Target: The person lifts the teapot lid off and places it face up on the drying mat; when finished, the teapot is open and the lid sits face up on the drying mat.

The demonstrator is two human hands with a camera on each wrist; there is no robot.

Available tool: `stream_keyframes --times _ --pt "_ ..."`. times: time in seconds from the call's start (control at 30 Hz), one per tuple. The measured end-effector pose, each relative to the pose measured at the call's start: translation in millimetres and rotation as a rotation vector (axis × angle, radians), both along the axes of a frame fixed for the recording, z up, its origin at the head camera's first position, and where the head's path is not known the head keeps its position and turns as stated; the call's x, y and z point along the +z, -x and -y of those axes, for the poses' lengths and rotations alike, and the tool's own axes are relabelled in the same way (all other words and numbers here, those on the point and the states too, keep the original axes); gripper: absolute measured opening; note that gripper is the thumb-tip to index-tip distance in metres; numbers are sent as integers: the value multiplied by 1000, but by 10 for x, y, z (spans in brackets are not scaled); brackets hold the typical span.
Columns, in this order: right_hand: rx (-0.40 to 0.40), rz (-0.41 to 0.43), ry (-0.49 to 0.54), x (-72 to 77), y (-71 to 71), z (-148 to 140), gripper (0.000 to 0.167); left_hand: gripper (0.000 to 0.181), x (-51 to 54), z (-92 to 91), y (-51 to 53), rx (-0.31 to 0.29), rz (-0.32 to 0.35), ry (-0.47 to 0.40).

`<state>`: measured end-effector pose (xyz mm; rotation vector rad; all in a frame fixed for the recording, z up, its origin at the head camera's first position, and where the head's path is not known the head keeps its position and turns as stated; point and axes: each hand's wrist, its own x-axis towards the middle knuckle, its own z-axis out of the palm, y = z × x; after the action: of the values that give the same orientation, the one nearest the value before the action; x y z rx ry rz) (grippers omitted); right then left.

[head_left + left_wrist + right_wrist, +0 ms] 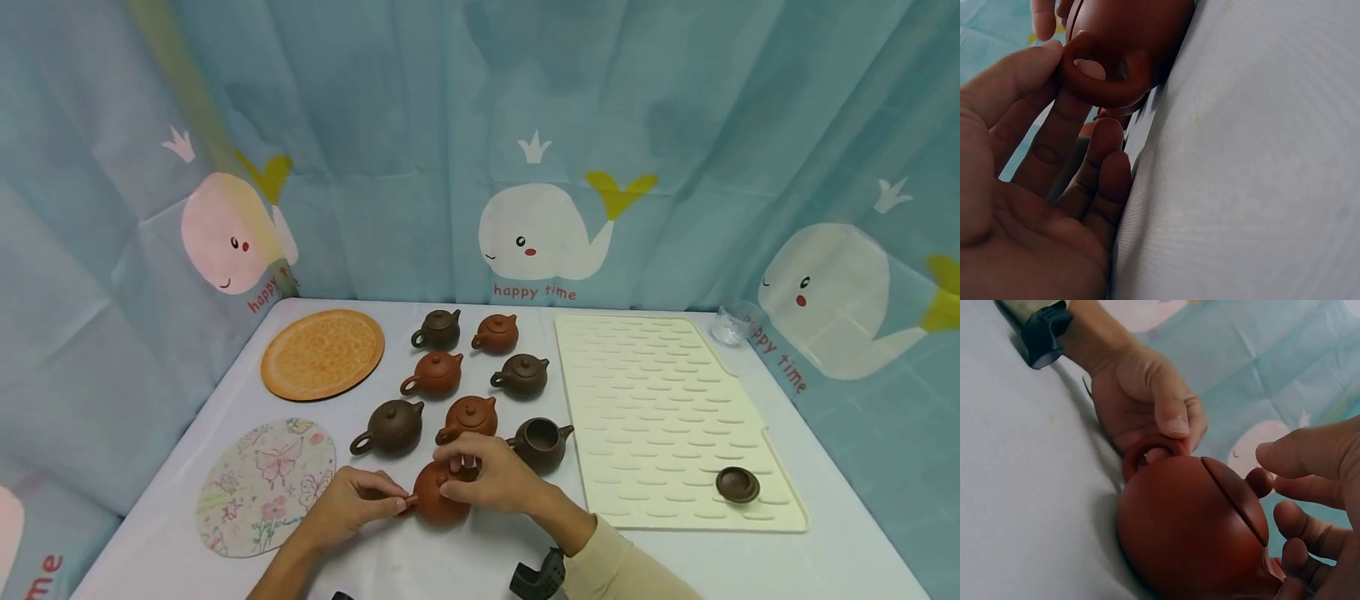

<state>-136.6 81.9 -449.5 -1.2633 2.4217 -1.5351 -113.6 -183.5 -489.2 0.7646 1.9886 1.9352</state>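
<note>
At the near middle of the table, a reddish-brown teapot (441,497) stands upright with its lid (1235,494) on. My left hand (348,504) pinches the ring handle (1107,90) between thumb and fingers; one fingertip shows through the ring. Over the lid is my right hand (491,475), its thumb and fingers spread around the round knob (1260,482). A gap shows between thumb and knob; whether the index finger touches the knob I cannot tell. Just behind stand a lidded reddish teapot (471,417) and a dark brown teapot (542,444) with an uncovered mouth.
More brown teapots, such as a dark one (390,427), stand in staggered rows behind. A cream ridged mat (645,417) at right bears a dark lid (738,485). On the left lie an orange round mat (322,354) and a patterned mat (266,483). A clear cup (731,325) stands far right.
</note>
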Motion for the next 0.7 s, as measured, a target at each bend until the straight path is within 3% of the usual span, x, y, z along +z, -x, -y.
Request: stream_keyframes --times 0.4,0.7 --pt "-39 4 -69 -37 21 -11 23 14 27 -16 13 -12 -11 -16" --pt "-6 -128 -115 -46 20 27 19 13 12 -5 -4 -3 -9 -7"
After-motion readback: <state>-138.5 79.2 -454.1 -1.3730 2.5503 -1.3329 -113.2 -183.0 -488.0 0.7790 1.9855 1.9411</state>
